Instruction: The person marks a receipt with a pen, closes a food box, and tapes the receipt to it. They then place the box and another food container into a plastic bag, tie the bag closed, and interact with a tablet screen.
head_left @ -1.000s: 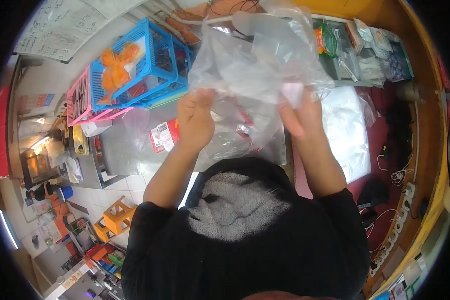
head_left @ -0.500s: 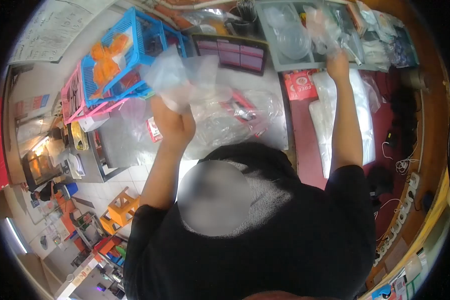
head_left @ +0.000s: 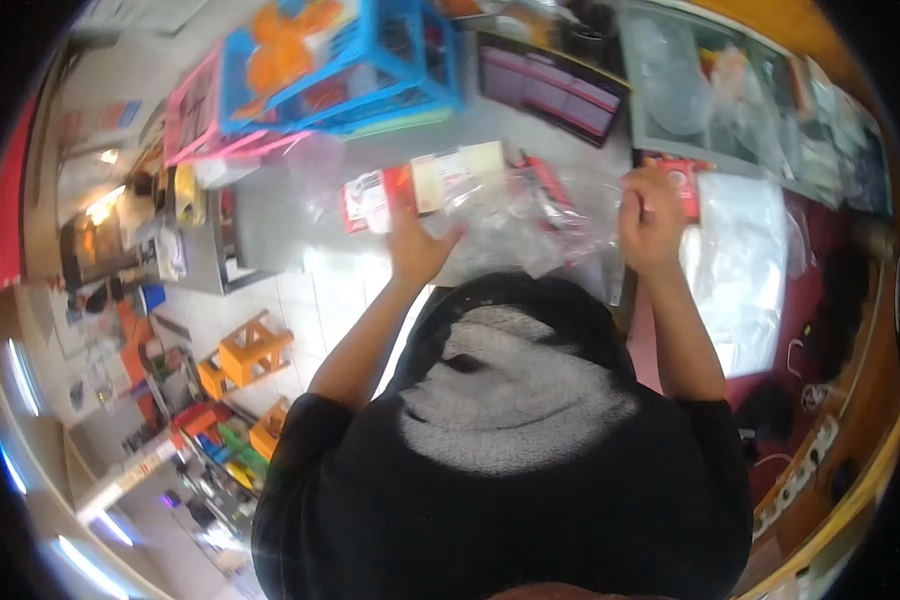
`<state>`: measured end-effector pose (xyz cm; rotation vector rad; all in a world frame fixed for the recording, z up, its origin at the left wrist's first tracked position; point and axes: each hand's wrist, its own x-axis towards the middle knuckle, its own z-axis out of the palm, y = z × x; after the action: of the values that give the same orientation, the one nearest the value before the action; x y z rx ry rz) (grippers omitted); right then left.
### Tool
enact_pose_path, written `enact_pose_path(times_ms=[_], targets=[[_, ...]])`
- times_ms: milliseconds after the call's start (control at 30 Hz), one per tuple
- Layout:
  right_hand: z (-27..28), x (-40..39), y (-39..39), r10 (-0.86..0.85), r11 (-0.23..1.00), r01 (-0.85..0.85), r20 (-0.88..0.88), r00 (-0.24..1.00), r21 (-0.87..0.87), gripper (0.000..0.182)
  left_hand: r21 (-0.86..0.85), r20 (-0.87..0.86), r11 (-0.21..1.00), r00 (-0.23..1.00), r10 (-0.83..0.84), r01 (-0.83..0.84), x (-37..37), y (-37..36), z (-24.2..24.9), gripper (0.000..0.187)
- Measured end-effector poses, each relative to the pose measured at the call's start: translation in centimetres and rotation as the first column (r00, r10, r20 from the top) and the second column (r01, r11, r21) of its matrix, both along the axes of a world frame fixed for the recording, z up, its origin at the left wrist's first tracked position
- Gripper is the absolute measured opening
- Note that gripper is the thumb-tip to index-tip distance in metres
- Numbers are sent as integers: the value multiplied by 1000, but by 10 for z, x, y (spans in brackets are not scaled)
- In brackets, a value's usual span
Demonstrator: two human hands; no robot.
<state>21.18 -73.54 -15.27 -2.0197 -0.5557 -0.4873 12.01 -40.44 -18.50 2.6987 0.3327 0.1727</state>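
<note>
My left hand (head_left: 416, 245) is over the near edge of the steel counter, fingers apart, its fingertips by a red-and-white packet (head_left: 378, 199). Beside the packet lies a cream paper pad (head_left: 458, 172). Crumpled clear plastic bags (head_left: 530, 225) spread between my hands, with a red-and-black item (head_left: 548, 187) among them. My right hand (head_left: 652, 222) is at the bags' right side, its fingers curled; whatever it holds, if anything, is too blurred to tell.
Blue basket (head_left: 370, 65) with orange items and pink basket (head_left: 195, 110) at the upper left. A tablet (head_left: 553, 88) stands behind the bags. Grey divided tray (head_left: 740, 160) at the upper right, above white plastic sheets (head_left: 738, 270). Orange stools (head_left: 250, 352) are at the lower left.
My right hand has come down from the tray to the bags. My left hand no longer holds the pale plastic and has moved toward the red-and-white packet. The camera view has shifted.
</note>
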Motion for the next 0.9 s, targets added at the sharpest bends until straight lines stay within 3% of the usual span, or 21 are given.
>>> enact_pose_path(times_ms=[67,133,167,200,267,333,433,467,500,567,633,667,700,733,800,833,900], targets=[[7,-19,43,302,953,-296,-121,946,66,14,-127,-400,982,913,80,-142,-4,15,-29,44],[1,-22,81,557,826,-563,-145,817,1,20,-407,-294,898,955,45,-167,-11,16,-22,30],[-5,-23,102,613,760,-647,-256,747,-66,20,-538,-236,827,971,36,-161,-14,16,-15,27],[-14,-26,125,647,678,-726,-372,665,-117,21,-613,-289,757,956,53,-227,-20,20,-2,24],[-38,-36,177,489,557,-729,-552,675,-398,22,-729,-398,583,915,63,-358,-32,42,41,22],[-46,-42,222,381,415,-823,-747,544,-388,29,-798,-421,475,907,-2,-370,-47,81,83,21],[-29,-52,263,676,372,-927,-670,307,-49,32,-690,-400,572,892,210,-444,-83,152,107,21],[-10,-47,271,769,361,-854,-638,45,375,34,-690,-378,566,891,252,-452,-100,183,105,23],[12,-40,278,849,296,-620,-497,-177,727,36,-645,-382,569,860,338,-510,-111,199,115,26],[21,-11,292,928,300,-464,-368,-60,833,34,-571,-353,566,800,485,-595,-128,237,120,34],[-5,19,324,816,577,-454,-506,280,680,47,-632,-323,520,805,498,-575,-151,291,99,28],[-22,23,343,691,689,-625,-593,413,367,56,-657,-309,499,806,504,-564,-162,316,84,25],[-44,19,362,557,717,-697,-606,568,6,65,-705,-273,468,813,514,-533,-168,339,68,17],[-59,10,379,432,656,-665,-545,719,-357,75,-690,-292,458,795,532,-560,-172,357,57,18],[-66,-18,407,297,501,-534,-445,845,-681,94,-670,-311,435,759,572,-602,-171,385,36,21],[-69,-29,422,246,392,-439,-368,897,-808,104,-716,-285,418,780,557,-559,-174,399,26,22],[-84,-32,437,197,408,-488,-447,872,-772,114,-592,-190,611,828,528,-526,-178,429,11,28]])
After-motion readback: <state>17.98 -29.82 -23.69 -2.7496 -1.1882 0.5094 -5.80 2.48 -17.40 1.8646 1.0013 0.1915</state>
